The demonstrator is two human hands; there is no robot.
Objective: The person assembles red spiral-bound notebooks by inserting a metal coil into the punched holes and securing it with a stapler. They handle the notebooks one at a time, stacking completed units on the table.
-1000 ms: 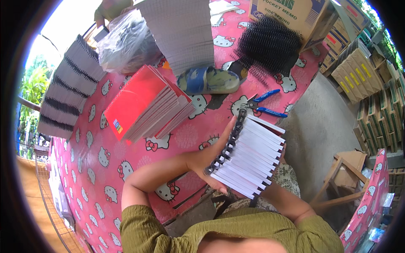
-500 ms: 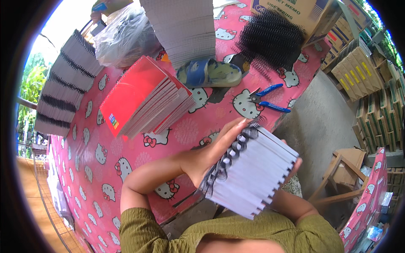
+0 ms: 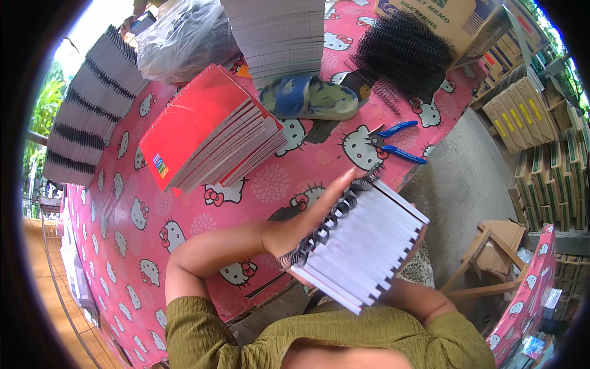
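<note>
The notebooks [image 3: 362,246] have closed from a fan into one tighter, neater block; left hand [image 3: 302,226] half-curled, gripping their coiled edge; right hand [image 3: 418,238] mostly hidden, grip unclear.

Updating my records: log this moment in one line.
left hand: holding coiled edge of notepad stack; right hand: opposite side, partly hidden; blue-handled cutters: on tablecloth

The right hand [image 3: 422,234] is mostly hidden behind the held pads [image 3: 359,243] — only a sliver shows. The view's top edge cuts off the tall paper pile [image 3: 278,40] and the cardboard box [image 3: 452,27]; what the plastic bag [image 3: 184,43] holds cannot be told.
</note>
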